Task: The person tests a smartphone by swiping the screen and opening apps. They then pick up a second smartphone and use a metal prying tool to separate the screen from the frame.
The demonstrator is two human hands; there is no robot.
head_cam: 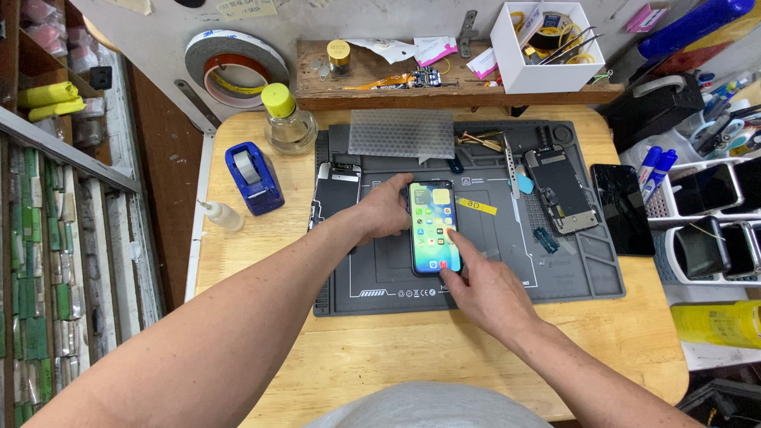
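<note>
The phone (434, 227) lay flat mid-mat (571, 277), screen lit with coloured icons; slim, stiff, glassy, likely slippery and best gripped by its long edges. The left hand (386, 209) clasped its nine-o'clock edge; the right hand (483, 289), forefinger out, touched the screen. A tape dispenser (254, 177) stood at nine o'clock on the table (261, 261).

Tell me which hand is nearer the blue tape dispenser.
Left. The left hand holds the phone's left edge, closer to the dispenser; the right hand is beyond the phone.
</note>
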